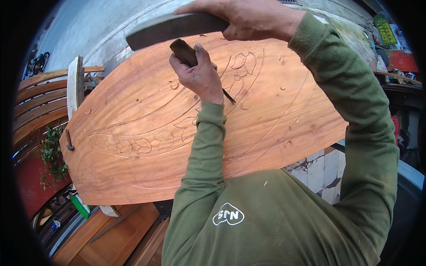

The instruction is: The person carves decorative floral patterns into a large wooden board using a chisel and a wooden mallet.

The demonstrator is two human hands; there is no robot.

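A large reddish-brown wooden panel (151,173) lies before me, with leaf and flower outlines cut into its face. My left hand (200,79) is closed around the dark handle of a carving chisel (183,52). The thin blade shows below that hand, slanting down to the panel near the carved border; whether its tip touches the wood I cannot tell. Above and beyond it, my right hand (262,21) grips a long dark mallet-like block (171,31). This block hovers over the chisel's butt end, apart from it. Some fingers of the right hand are cut off by the top edge.
Curled shavings (288,143) are scattered over the panel. A dark metal peg (69,140) stands at its left end. Beyond that are a white-painted post (74,86), a slatted wooden bench (42,104) and a leafy plant (53,155). White tiles (320,170) show beneath the near right edge.
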